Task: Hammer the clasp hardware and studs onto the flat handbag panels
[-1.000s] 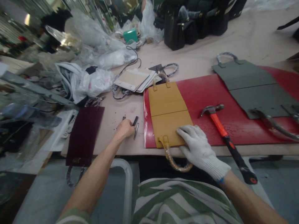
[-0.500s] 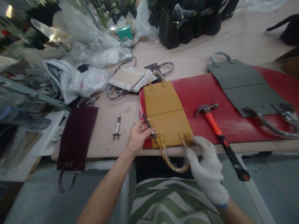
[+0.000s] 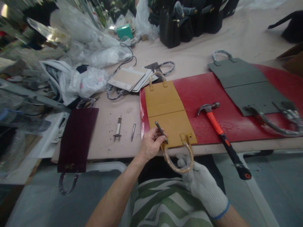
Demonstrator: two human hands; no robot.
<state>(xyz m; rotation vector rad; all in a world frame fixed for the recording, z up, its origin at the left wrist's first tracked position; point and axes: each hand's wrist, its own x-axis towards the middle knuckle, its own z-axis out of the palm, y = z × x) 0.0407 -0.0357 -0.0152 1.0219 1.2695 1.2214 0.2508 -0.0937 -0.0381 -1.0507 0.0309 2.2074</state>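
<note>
My bare left hand (image 3: 150, 143) pinches a dark, slim metal punch (image 3: 161, 131). The punch leans over the near left corner of a mustard-yellow leather bag panel (image 3: 165, 108), its lower tip close to a handle tab. My right hand (image 3: 201, 179), in a white knit glove, is at the panel's near handle (image 3: 178, 170), which is wrapped in clear film. Its fingers lie partly behind that loop, so I cannot see whether they grip it. A claw hammer (image 3: 216, 124) with an orange and black grip rests to the right, its handle end past the table edge.
Under the yellow panel lies a red board (image 3: 194, 91). A grey-green bag panel (image 3: 246, 83) is on its right side. Left are a burgundy panel (image 3: 79, 138), a pronged metal tool (image 3: 117, 129) and a short metal rod (image 3: 133, 131). Black bags (image 3: 169, 30) stand behind.
My left hand has moved right with the punch, over the yellow panel's corner, uncovering the metal rod. My gloved right hand has shifted left and down from the panel's corner to the handle loop.
</note>
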